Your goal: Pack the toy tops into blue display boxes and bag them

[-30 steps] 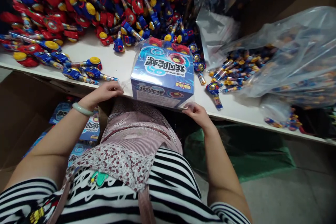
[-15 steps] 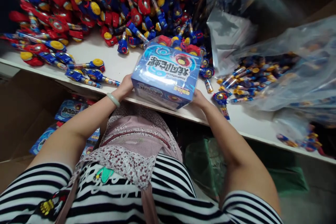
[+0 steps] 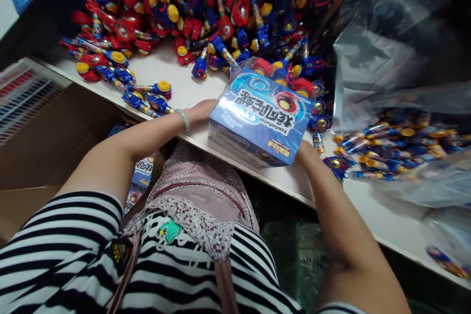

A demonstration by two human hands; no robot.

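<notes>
A blue printed cardboard box (image 3: 257,120) in clear plastic wrap sits at the front edge of the white table. Red and blue toys show at its open far side. My left hand (image 3: 204,110), a pale bangle on its wrist, is against the box's left side, fingers partly hidden behind it. On the right side, my right hand (image 3: 303,155) grips near the front corner, most of its fingers hidden by the box. Just beyond the box lie loose blue and yellow toys (image 3: 200,65).
A big heap of red and blue toys (image 3: 235,10) fills the back of the white table (image 3: 176,86). To the right, clear plastic bags (image 3: 423,186) lie beside small yellow-capped tubes (image 3: 371,157). Below left, a brown carton (image 3: 29,171) contains more printed boxes (image 3: 143,172).
The camera view has swung left, so everything sits further right in the picture. My left hand has slid a little farther along the box's side. Both hands stay at the box.
</notes>
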